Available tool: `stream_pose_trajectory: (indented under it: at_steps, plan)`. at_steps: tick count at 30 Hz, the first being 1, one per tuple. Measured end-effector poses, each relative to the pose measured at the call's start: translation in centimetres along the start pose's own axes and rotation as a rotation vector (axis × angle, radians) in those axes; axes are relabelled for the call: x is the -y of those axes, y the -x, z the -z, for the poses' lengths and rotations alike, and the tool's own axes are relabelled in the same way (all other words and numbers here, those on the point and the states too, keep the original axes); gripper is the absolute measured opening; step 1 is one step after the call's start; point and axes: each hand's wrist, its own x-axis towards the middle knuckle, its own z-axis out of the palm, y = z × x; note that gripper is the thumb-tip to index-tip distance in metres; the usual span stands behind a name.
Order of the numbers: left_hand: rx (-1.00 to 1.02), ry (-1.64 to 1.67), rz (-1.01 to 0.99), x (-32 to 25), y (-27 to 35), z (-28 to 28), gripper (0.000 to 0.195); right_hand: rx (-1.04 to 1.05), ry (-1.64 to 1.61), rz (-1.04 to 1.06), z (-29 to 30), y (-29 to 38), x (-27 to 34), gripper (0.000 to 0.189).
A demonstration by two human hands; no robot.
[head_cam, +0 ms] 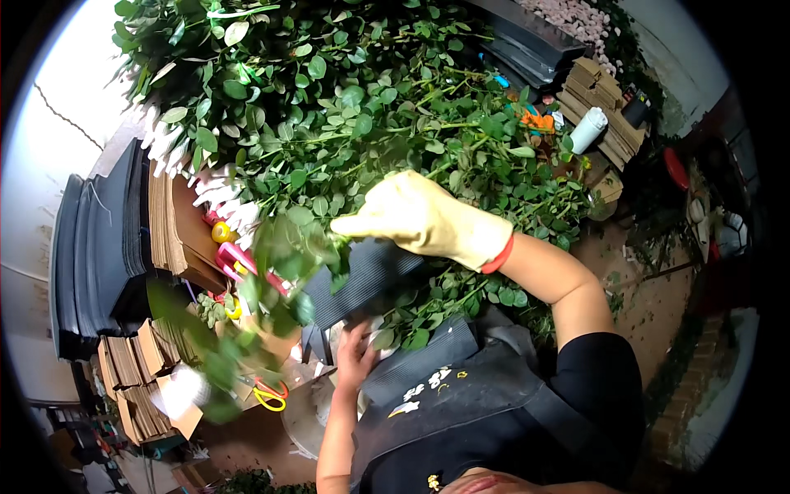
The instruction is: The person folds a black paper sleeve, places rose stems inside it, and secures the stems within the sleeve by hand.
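My right hand point(410, 213), in a cream glove with a red cuff, is closed around a leafy rose stem. Blurred leaves point(216, 364) hang from it toward the lower left, near a white netted bundle point(182, 392). I cannot tell whether that bundle belongs to the stem. My bare left hand point(356, 355) is at the lower edge of a dark corrugated sheet point(364, 284); its grip is partly hidden. Another dark corrugated piece point(426, 358) lies against my apron point(457, 401). Beyond my hands is a large heap of leafy rose stems point(370, 123).
White-sleeved flower heads point(231, 197) line the heap's left side. Dark sheets point(99, 247) and cardboard point(176, 216) stand left. Yellow- and orange-handled scissors point(270, 398) lie lower left, below a pink tool point(234, 256). A white roll point(589, 129) rests by cardboard point(602, 105) at right.
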Motion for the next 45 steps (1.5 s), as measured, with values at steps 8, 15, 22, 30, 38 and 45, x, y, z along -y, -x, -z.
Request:
stream_pose_trajectory:
  at_steps: [8,15,22,30,38,45]
  plan:
    - [-0.004,-0.063,0.028,-1.3,-0.6,0.7,0.046,0.022,0.223,-0.213,4.8,4.9,-2.7,0.044]
    - [-0.043,-0.177,-0.103,0.6,-0.6,-0.9,0.024,0.446,0.206,-0.201,7.2,6.5,4.9,0.016]
    - [-0.125,0.195,0.325,-0.9,-1.2,-1.1,0.022,0.244,0.27,-0.129,7.5,5.9,1.7,0.02]
    - [-0.168,0.097,0.3,0.2,-0.8,-1.6,0.021,0.238,0.813,-0.441,3.6,3.7,-13.8,0.043]
    - [-0.173,0.133,0.327,2.2,0.4,-2.3,0.021,0.637,1.102,-0.888,-1.7,4.1,-23.5,0.056]
    - [-0.153,-0.061,0.195,-1.9,-1.0,-1.0,0.023,0.599,0.882,-0.747,2.3,1.6,-22.8,0.024]
